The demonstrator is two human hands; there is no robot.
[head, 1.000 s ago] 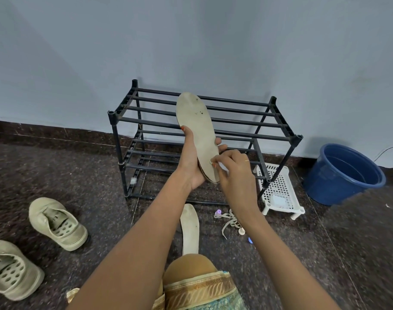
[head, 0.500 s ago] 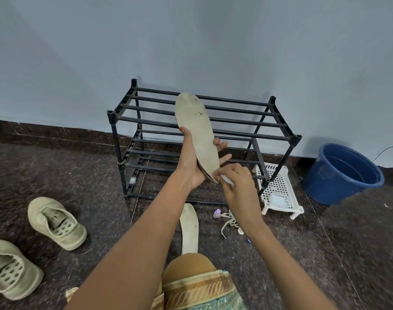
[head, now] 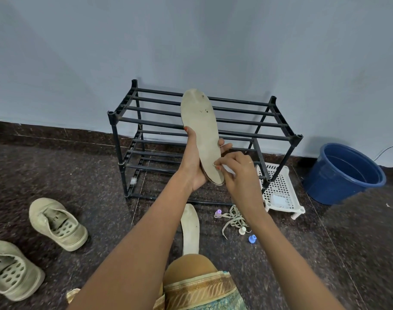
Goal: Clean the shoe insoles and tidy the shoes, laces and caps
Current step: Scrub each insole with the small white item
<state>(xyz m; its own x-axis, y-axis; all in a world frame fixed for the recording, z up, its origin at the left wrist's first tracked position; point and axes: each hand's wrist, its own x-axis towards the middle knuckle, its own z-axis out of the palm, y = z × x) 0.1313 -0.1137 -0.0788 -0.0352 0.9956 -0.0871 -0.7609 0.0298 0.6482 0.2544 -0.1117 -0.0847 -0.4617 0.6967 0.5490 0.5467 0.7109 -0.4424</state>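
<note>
— Left hand (head: 194,163): how is it set?

— It is wrapped around the insole (head: 202,133), thumb along the left edge and fingers showing past the right edge. The insole is held upright in the air, in front of the rack (head: 253,130), its long axis running from the heel in the palm up and slightly left to the toe.

— And the right hand (head: 238,173)?

— It is pinched on a small white wipe (head: 228,168), pressed against the insole's lower right edge near the heel. What the wipe is made of cannot be told.

— Which relation governs the coming move?

— The unwiped length lies up and away from the right hand, along that long axis. A stroke toward the toe is judged the likely next move, with 2 or 3 dark specks near the toe to be reached. The right hand is the nearer to the heel; the left only steadies.

— Is room left for the stroke?

— Open air is seen above the rack's top bars, so the toe end is clear. The left fingers at the right edge may have to be passed.

— What else waits?

— 1 more insole lies on the floor (head: 191,229) by the knee, laces (head: 234,219) and 3 caps (head: 252,238) to its right, 2 shoes (head: 58,223) well apart to the left.
</note>
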